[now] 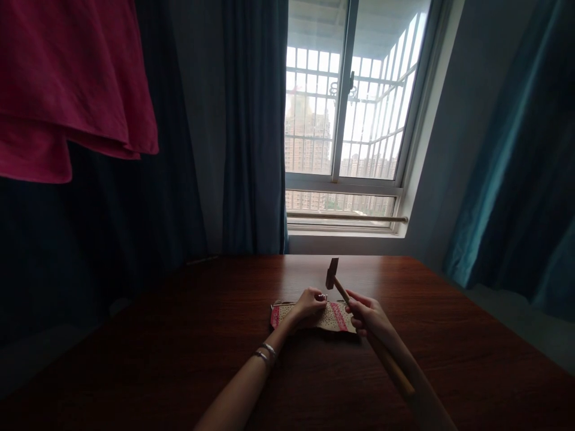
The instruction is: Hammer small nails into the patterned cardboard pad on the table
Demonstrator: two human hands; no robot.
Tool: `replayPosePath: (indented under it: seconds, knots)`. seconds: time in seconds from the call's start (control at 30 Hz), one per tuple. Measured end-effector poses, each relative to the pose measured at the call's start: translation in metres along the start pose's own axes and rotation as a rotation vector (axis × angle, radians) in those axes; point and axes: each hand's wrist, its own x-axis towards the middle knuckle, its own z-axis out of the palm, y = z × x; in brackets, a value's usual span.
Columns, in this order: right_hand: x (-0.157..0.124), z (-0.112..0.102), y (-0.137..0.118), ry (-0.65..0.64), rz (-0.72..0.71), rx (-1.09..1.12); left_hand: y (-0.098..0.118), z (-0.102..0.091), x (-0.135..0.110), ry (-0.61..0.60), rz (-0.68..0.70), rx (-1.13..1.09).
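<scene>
A flat patterned piece with red bands [338, 317] lies on the dark wooden table [188, 335]. My left hand [309, 304] rests on it with the fingers pinched round a small upright object that I cannot name. My right hand [366, 315] is closed round the wooden handle of a small hammer [333, 274]. The hammer's head is raised just above and to the right of my left fingertips. Silver bangles [265, 353] sit on my left wrist.
A window [348, 114] with an outer grille stands behind the table, flanked by blue curtains [254, 126]. A red cloth [72, 84] hangs at the upper left. A wooden rod [345, 216] runs along the sill.
</scene>
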Motion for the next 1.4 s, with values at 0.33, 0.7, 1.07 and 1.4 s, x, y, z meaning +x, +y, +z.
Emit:
replayPosePath:
  seconds: [0.33, 0.7, 1.07, 1.4]
  knots:
    - [-0.004, 0.003, 0.0, 0.005, -0.035, 0.023, 0.003, -0.002, -0.001, -0.012, -0.001, -0.006]
    - [-0.002, 0.002, 0.003, 0.013, -0.025, 0.0, 0.008, -0.003, -0.002, -0.004, -0.068, 0.019]
    - [-0.004, 0.004, 0.002, -0.004, -0.022, 0.0, -0.003, -0.001, 0.0, -0.02, 0.018, -0.006]
    - [-0.004, -0.006, 0.01, 0.009, -0.044, 0.002, -0.004, 0.0, 0.003, -0.006, 0.004, 0.04]
